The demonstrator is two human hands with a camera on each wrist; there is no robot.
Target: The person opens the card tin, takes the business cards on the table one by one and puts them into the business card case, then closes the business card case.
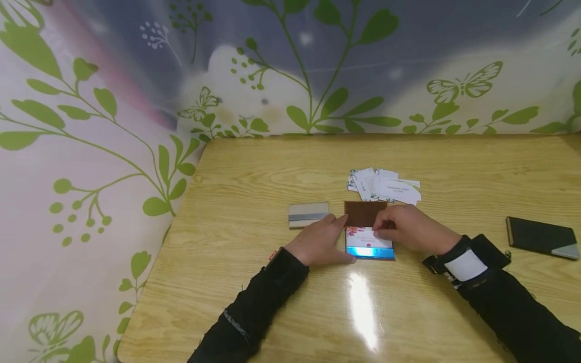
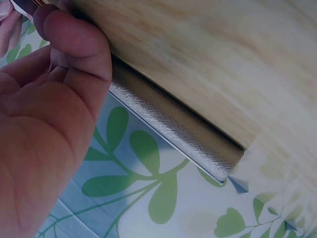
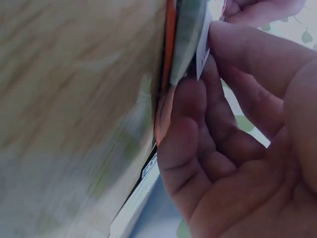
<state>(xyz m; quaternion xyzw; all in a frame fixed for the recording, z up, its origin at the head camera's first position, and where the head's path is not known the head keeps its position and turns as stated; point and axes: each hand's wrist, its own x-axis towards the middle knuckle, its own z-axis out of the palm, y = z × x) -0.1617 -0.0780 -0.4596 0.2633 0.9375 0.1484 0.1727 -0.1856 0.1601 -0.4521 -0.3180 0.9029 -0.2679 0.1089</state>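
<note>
A brown card case lies unfolded on the table, with a shiny blue-lit strip across its lower half. In it is a white business card with pink flowers. My left hand holds the case at its left side, thumb by the lower edge and fingers beside the upper flap. My right hand pinches the card near its right side. The right wrist view shows the card's white edge between thumb and fingers. How far the card sits in the case is partly hidden by the right hand.
Left of the brown case lies a beige card case with a grey band, close to my left hand. Several loose white cards overlap behind it. A black case with a silver corner lies at the right. A patterned wall borders the wooden table.
</note>
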